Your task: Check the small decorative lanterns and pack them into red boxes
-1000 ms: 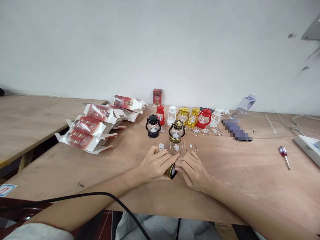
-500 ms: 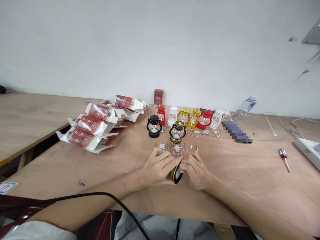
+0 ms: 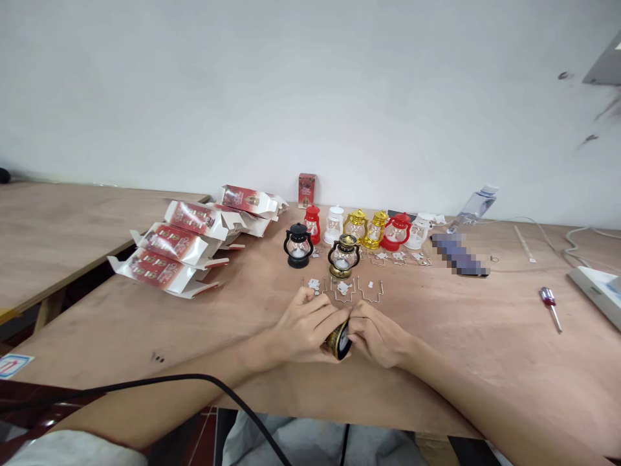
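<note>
My left hand [image 3: 305, 323] and my right hand [image 3: 376, 336] meet low over the wooden table [image 3: 485, 362], both gripping a small bronze-and-black toy lantern [image 3: 338, 341] lying on its side. Its round base faces the camera; the fingers hide most of its body. Just beyond the hands lie thin wire handles [image 3: 371, 292] and small white tabs [image 3: 343, 287]. Farther back stand a black lantern [image 3: 297, 246] and a bronze lantern [image 3: 344, 256].
A row of red, white and gold lanterns [image 3: 369, 228] stands near the wall, with a small red box [image 3: 306, 189] behind. Opened red-and-white cartons [image 3: 174, 255] pile at the left. A screwdriver [image 3: 551, 305], a plastic bottle [image 3: 473, 207] and cables lie right. A black cable [image 3: 169, 380] crosses my left arm.
The hands have stayed together and shifted slightly, turning the lantern so more of its base shows. The view rose a little.
</note>
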`<action>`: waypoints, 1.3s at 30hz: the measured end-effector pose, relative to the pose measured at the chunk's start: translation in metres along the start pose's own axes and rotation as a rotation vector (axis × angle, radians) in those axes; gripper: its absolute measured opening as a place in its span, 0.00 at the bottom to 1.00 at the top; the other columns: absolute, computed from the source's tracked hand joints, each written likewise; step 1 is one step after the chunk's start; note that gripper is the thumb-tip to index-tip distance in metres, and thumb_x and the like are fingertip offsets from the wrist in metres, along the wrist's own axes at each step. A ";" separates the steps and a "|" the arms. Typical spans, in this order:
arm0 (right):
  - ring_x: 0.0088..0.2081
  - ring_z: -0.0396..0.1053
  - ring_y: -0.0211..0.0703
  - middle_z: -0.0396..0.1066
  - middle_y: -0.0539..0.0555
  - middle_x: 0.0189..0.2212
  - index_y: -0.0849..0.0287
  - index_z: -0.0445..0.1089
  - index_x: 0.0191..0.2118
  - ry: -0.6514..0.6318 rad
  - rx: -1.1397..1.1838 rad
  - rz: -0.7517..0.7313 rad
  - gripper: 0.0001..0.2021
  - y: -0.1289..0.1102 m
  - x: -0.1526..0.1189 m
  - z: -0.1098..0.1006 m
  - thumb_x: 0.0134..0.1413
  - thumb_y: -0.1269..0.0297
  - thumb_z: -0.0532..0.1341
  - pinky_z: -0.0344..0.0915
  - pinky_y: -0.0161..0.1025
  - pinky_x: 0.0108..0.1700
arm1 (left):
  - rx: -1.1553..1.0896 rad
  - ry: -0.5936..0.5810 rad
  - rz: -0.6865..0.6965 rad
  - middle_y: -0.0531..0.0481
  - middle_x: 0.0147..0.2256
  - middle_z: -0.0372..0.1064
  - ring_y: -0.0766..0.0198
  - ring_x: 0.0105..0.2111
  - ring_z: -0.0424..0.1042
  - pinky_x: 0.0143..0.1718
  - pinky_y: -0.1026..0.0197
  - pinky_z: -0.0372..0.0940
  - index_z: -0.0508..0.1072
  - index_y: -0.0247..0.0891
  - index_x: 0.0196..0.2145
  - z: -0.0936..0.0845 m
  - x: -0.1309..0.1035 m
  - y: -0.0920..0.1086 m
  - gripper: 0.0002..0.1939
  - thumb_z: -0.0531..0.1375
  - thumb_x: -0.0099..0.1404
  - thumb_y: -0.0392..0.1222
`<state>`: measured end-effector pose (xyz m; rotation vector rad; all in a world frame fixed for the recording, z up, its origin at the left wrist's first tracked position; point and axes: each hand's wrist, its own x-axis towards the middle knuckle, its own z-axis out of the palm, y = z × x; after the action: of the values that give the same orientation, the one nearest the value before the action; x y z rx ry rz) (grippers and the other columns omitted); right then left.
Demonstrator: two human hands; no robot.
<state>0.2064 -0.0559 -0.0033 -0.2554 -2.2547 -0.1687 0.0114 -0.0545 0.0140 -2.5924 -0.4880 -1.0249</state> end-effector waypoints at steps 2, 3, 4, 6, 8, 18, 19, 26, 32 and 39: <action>0.27 0.55 0.39 0.57 0.50 0.26 0.57 0.54 0.35 0.007 0.049 0.010 0.07 0.000 0.000 -0.001 0.63 0.72 0.44 0.60 0.36 0.29 | 0.000 0.008 -0.025 0.48 0.32 0.75 0.63 0.31 0.68 0.33 0.56 0.51 0.66 0.29 0.47 -0.003 0.001 -0.001 0.23 0.60 0.60 0.50; 0.27 0.56 0.38 0.58 0.50 0.26 0.56 0.54 0.34 -0.003 0.065 0.031 0.07 0.000 0.000 -0.003 0.63 0.72 0.44 0.60 0.36 0.28 | -0.001 0.019 -0.044 0.48 0.32 0.75 0.62 0.31 0.69 0.34 0.56 0.51 0.66 0.30 0.47 -0.004 0.002 -0.002 0.24 0.60 0.59 0.49; 0.26 0.57 0.38 0.58 0.49 0.25 0.56 0.54 0.33 -0.014 0.067 0.067 0.08 0.001 0.000 -0.004 0.64 0.71 0.44 0.60 0.35 0.28 | -0.003 0.032 -0.065 0.48 0.32 0.75 0.62 0.31 0.69 0.34 0.57 0.51 0.65 0.30 0.48 -0.006 0.002 -0.003 0.24 0.61 0.59 0.49; 0.26 0.59 0.38 0.59 0.49 0.24 0.55 0.54 0.30 -0.015 0.012 0.194 0.09 0.005 -0.001 -0.010 0.64 0.69 0.45 0.59 0.35 0.28 | -0.009 0.061 -0.103 0.48 0.32 0.75 0.62 0.31 0.69 0.34 0.57 0.52 0.66 0.31 0.48 -0.009 0.004 -0.004 0.25 0.62 0.58 0.50; 0.25 0.59 0.38 0.60 0.49 0.24 0.55 0.55 0.30 0.017 -0.099 0.388 0.09 0.014 -0.005 -0.017 0.64 0.68 0.47 0.58 0.36 0.28 | -0.012 0.085 -0.120 0.48 0.32 0.75 0.63 0.31 0.70 0.35 0.57 0.52 0.66 0.31 0.48 -0.012 0.006 -0.005 0.26 0.63 0.58 0.51; 0.33 0.61 0.49 0.66 0.54 0.25 0.55 0.57 0.27 -0.222 -0.498 0.902 0.08 0.062 -0.039 -0.026 0.57 0.66 0.53 0.56 0.41 0.34 | -0.021 0.096 -0.144 0.48 0.33 0.74 0.61 0.34 0.71 0.37 0.57 0.53 0.66 0.33 0.48 -0.010 0.001 -0.009 0.26 0.64 0.58 0.51; 0.33 0.62 0.50 0.67 0.54 0.25 0.55 0.58 0.27 -0.241 -0.511 0.903 0.07 0.063 -0.040 -0.025 0.57 0.66 0.54 0.56 0.42 0.34 | -0.021 0.093 -0.142 0.48 0.33 0.74 0.61 0.34 0.71 0.37 0.57 0.52 0.66 0.33 0.48 -0.010 0.001 -0.010 0.26 0.64 0.58 0.51; 0.31 0.62 0.45 0.67 0.53 0.26 0.57 0.63 0.29 -0.039 -0.398 0.768 0.08 0.040 -0.022 -0.024 0.60 0.66 0.54 0.58 0.41 0.34 | -0.013 0.082 -0.143 0.48 0.33 0.74 0.61 0.34 0.71 0.37 0.57 0.52 0.66 0.32 0.47 -0.009 0.003 -0.009 0.24 0.62 0.59 0.51; 0.30 0.62 0.39 0.69 0.52 0.27 0.58 0.67 0.36 0.136 -0.124 0.361 0.03 -0.007 0.005 -0.015 0.57 0.72 0.59 0.58 0.38 0.34 | -0.016 0.040 -0.137 0.47 0.35 0.75 0.61 0.34 0.70 0.37 0.56 0.51 0.65 0.32 0.48 -0.005 0.002 -0.009 0.23 0.62 0.60 0.49; 0.28 0.59 0.39 0.70 0.51 0.27 0.58 0.69 0.34 0.050 -0.106 0.250 0.03 -0.013 0.005 -0.008 0.57 0.71 0.59 0.55 0.38 0.32 | 0.004 -0.010 -0.077 0.46 0.36 0.75 0.61 0.36 0.70 0.37 0.55 0.52 0.65 0.30 0.48 -0.004 0.001 -0.007 0.21 0.58 0.64 0.48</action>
<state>0.2061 -0.0692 0.0057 -0.5796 -2.1457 -0.1601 0.0064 -0.0503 0.0186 -2.5939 -0.5956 -1.0350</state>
